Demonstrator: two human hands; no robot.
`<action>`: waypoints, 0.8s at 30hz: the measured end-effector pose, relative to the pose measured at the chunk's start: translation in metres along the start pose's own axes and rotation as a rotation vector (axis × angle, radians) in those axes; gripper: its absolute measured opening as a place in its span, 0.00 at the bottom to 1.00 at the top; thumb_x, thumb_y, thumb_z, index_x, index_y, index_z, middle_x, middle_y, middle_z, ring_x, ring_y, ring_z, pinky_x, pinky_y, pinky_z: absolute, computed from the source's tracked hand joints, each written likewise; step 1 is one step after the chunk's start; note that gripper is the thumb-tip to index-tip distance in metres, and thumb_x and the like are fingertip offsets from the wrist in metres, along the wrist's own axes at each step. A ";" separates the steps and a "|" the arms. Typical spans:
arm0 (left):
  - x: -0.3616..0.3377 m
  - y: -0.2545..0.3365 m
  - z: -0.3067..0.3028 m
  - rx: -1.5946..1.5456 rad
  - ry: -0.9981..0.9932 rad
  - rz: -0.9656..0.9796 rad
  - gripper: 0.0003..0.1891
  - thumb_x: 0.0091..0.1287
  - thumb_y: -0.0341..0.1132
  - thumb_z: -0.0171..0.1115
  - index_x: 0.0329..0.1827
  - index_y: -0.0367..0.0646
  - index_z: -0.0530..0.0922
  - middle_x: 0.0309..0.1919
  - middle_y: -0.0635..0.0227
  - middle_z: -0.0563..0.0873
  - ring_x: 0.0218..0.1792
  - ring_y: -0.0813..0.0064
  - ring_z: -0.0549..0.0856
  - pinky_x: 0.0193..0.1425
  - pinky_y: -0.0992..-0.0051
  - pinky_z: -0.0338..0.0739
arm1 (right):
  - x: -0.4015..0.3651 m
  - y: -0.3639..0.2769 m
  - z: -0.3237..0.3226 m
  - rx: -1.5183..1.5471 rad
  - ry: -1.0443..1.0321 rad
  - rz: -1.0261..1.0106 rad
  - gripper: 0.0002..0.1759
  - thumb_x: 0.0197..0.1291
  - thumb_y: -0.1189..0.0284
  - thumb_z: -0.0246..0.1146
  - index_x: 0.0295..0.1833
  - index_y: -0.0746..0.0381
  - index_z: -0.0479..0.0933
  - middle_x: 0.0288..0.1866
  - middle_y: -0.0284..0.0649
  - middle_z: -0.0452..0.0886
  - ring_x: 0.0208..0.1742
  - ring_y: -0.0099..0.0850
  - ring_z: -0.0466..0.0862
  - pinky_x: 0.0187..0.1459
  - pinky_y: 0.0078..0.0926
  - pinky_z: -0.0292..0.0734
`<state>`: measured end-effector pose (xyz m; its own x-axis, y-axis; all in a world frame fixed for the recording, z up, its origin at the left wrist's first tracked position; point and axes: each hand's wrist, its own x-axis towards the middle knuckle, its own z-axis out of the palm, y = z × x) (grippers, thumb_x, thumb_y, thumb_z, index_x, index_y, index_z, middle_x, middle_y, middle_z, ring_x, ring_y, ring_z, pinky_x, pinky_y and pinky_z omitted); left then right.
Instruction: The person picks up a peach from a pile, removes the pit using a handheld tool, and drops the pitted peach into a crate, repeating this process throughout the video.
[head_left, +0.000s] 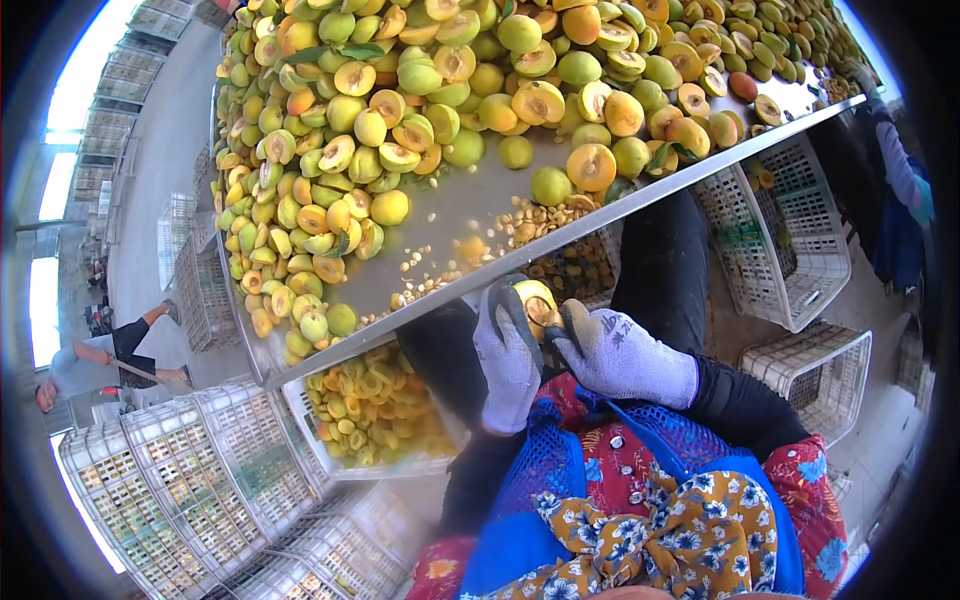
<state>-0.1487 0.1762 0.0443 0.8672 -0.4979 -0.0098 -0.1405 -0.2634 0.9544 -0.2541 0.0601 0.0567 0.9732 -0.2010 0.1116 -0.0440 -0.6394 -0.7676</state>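
Note:
Just below the table's edge, both gloved hands meet at one yellow apricot (537,297), its pale cut side partly showing. My left hand (508,350), in a lavender glove with dark fingers, is closed around its left side. My right hand (630,355), gloved alike, pinches its lower right edge; whether a pit or small tool sits in those fingers is hidden. Beyond them, a big heap of whole and halved apricots (440,70) covers much of the metal table (445,205). Loose pits (525,225) lie near its front edge.
The table's raised metal rim (560,244) runs slantwise before me. Below left, a white crate (380,468) holds halved fruit. Stacked crates (190,480) stand at left, other crates (790,230) at right. One person (110,360) is at far left, another person's sleeve (900,165) at right.

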 end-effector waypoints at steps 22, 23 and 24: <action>0.003 -0.018 0.000 -0.248 -0.380 0.278 0.19 0.79 0.42 0.48 0.57 0.33 0.76 0.46 0.55 0.85 0.49 0.64 0.86 0.55 0.69 0.78 | -0.019 0.019 -0.008 2.461 -0.361 1.175 0.22 0.75 0.53 0.51 0.49 0.64 0.73 0.17 0.30 0.62 0.10 0.12 0.56 0.07 0.10 0.53; 0.005 -0.018 0.000 -0.281 -0.384 0.229 0.19 0.79 0.42 0.48 0.56 0.33 0.76 0.46 0.56 0.85 0.48 0.65 0.86 0.55 0.69 0.78 | -0.015 0.011 -0.011 2.388 -0.264 1.193 0.22 0.75 0.53 0.51 0.50 0.64 0.73 0.16 0.30 0.62 0.09 0.11 0.55 0.07 0.09 0.51; 0.005 -0.018 0.002 -0.318 -0.395 0.180 0.18 0.80 0.41 0.47 0.56 0.33 0.76 0.45 0.57 0.85 0.48 0.67 0.86 0.55 0.70 0.78 | -0.018 0.019 -0.004 2.429 -0.425 1.110 0.22 0.75 0.53 0.51 0.50 0.64 0.73 0.16 0.29 0.62 0.09 0.11 0.55 0.07 0.09 0.51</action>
<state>-0.1428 0.1769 0.0266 0.5882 -0.8013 0.1093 -0.0653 0.0877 0.9940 -0.2730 0.0485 0.0422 0.7928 0.5044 -0.3420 -0.3349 0.8294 0.4471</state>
